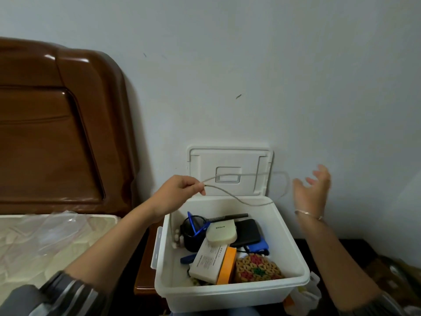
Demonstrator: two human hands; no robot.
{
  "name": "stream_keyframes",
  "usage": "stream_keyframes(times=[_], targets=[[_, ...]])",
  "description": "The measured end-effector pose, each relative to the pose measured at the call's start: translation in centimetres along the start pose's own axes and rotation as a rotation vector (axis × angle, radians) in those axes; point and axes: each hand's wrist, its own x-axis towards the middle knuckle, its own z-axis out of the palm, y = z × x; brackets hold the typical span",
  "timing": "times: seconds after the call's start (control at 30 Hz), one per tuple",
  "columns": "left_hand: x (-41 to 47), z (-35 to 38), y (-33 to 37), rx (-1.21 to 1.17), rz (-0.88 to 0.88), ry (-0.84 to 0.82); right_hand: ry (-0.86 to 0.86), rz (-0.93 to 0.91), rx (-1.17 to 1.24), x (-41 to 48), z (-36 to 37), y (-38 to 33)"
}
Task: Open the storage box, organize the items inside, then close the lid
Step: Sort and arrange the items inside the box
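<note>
A white storage box point(293, 254) stands open in front of me, its lid point(230, 156) leaning upright against the wall. My left hand point(175, 195) pinches a thin grey cable point(241, 200) above the box's back left corner. The cable loops to the right past the lid. My right hand point(312, 190) hovers open to the right of the box, fingers spread, blurred. Inside lie a black cup with a blue clip point(193, 231), a black comb point(230, 217), a cream device point(221, 231), a black pouch point(248, 231), a white and orange carton point(214, 261) and a woven coaster point(257, 267).
A brown wooden headboard point(52, 124) and a mattress in clear plastic point(45, 238) fill the left. The box sits beside a wooden nightstand point(145, 258). A plain wall rises behind. A white plastic bag point(305, 293) and dark clutter lie at the lower right.
</note>
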Motion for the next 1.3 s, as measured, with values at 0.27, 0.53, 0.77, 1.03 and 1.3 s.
stream_keyframes(times=[0.27, 0.53, 0.77, 1.03, 1.3], targets=[[0.3, 2.9, 2.3, 0.096, 0.176, -0.108, -0.881, -0.429, -0.19, -7.7, 2.4, -3.4], [-0.6, 1.3, 0.4, -0.004, 0.051, -0.142, -0.798, -0.236, -0.016, -7.4, 1.9, -1.6], [-1.0, -1.3, -0.7, -0.108, -0.057, -0.056, -0.595, -0.136, -0.015, -4.3, 0.6, 0.1], [-1.0, -0.8, 0.6, -0.138, -0.032, -0.036, -0.899, -0.162, -0.235, -5.4, 1.1, 0.7], [0.1, 0.6, 3.1, -0.477, 0.024, 0.046, -1.21, -0.055, 0.081, -10.2, 3.6, -1.1]])
